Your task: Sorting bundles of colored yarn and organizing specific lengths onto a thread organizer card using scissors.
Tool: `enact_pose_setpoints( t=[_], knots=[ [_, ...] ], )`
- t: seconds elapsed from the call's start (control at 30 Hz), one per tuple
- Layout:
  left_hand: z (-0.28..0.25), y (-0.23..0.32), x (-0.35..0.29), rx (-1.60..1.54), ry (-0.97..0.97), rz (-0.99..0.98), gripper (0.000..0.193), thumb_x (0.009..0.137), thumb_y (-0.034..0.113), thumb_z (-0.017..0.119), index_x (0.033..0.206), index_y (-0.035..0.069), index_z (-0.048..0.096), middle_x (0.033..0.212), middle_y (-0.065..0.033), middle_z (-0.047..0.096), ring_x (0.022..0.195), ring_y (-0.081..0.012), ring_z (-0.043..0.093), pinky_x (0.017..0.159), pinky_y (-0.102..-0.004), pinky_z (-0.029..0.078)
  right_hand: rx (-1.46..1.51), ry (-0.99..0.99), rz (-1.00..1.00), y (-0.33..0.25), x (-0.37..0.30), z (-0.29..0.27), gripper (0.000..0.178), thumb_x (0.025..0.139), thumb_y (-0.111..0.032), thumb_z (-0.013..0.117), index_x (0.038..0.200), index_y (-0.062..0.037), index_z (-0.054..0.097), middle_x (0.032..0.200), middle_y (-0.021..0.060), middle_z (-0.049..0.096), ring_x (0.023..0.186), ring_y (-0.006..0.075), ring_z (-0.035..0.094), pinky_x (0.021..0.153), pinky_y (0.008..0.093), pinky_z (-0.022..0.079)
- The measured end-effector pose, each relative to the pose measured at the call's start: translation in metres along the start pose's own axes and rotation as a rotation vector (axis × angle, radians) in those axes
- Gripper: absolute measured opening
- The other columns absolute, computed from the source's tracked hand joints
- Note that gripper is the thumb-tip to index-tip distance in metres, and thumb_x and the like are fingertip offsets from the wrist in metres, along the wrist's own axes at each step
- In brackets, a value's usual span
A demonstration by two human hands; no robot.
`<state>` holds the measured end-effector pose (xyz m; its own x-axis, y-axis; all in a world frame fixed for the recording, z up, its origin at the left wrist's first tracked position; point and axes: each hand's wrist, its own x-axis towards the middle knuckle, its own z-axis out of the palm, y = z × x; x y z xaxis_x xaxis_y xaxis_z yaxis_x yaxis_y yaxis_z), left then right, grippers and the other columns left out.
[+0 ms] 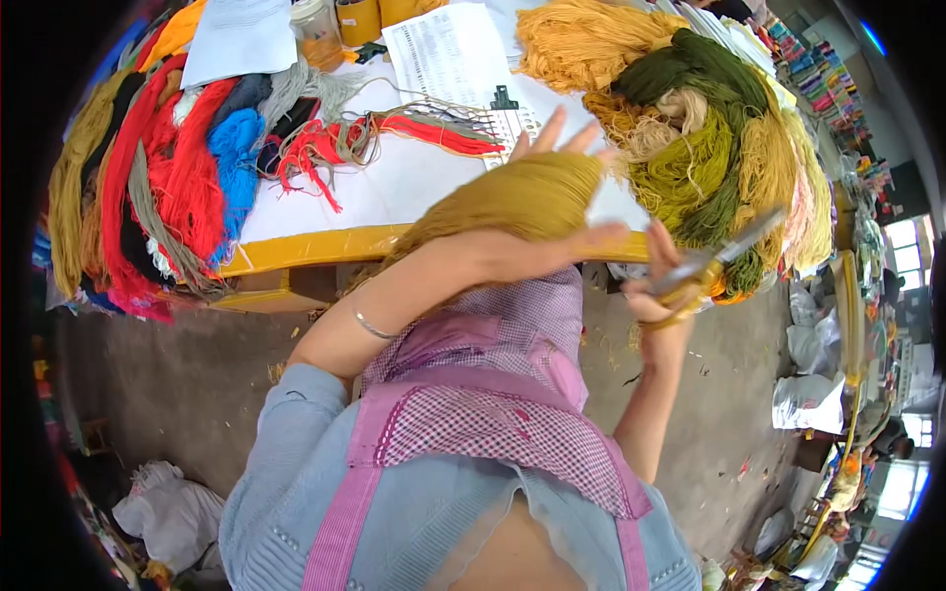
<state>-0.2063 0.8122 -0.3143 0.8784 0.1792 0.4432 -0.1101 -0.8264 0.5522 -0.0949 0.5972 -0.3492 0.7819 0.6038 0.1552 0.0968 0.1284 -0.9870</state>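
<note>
An olive-gold hank of yarn (507, 202) lies across my left hand (527, 254), its strands running down to the lower left over my lap. The fingers of that hand stretch out spread beyond the hank's far side, and the thumb points right on the near side. To the right, my right hand (662, 286) is closed around scissors (714, 261) with yellowish handles. Their blades point up and to the right, a little blurred, apart from the hank. A checked apron with purple trim (483, 419) covers my front.
Ahead stands a white-topped table with a yellow edge (325, 248). Red, blue and brown yarn hanks (187, 167) lie at left, green and gold ones (700, 148) at right. Papers (443, 49), a jar (313, 34) and red yarn bundles (443, 133) lie between. White sacks (808, 394) sit on the floor.
</note>
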Motion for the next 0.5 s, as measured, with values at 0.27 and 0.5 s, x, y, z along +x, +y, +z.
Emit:
enact_pose_setpoints(
  t=[0.27,0.5],
  knots=[
    [-0.013,-0.004,-0.038,0.240,-0.075,0.052,0.105,0.072,0.075,0.062,0.146,0.005,0.037,0.159,-0.0148,0.020,0.149,-0.0336,0.003,0.115,-0.0555,-0.008,0.276,0.047,-0.055,0.026,0.010,0.043,0.040,0.080,-0.005,0.068,0.115,-0.0067,0.050,0.107,0.0071,0.061,0.098,0.0226,0.062,0.087,0.0379,0.054],
    [-0.098,-0.092,-0.149,0.494,-0.007,-0.278,0.100,0.076,0.040,0.077,0.152,0.003,0.023,0.159,-0.0220,0.014,0.148,-0.0370,0.008,0.117,-0.0441,0.018,0.085,0.128,-0.045,0.017,0.016,-0.005,0.026,0.082,-0.001,0.064,0.103,-0.0064,0.050,0.095,0.0040,0.057,0.088,0.0173,0.058,0.080,0.0326,0.050]
  ],
)
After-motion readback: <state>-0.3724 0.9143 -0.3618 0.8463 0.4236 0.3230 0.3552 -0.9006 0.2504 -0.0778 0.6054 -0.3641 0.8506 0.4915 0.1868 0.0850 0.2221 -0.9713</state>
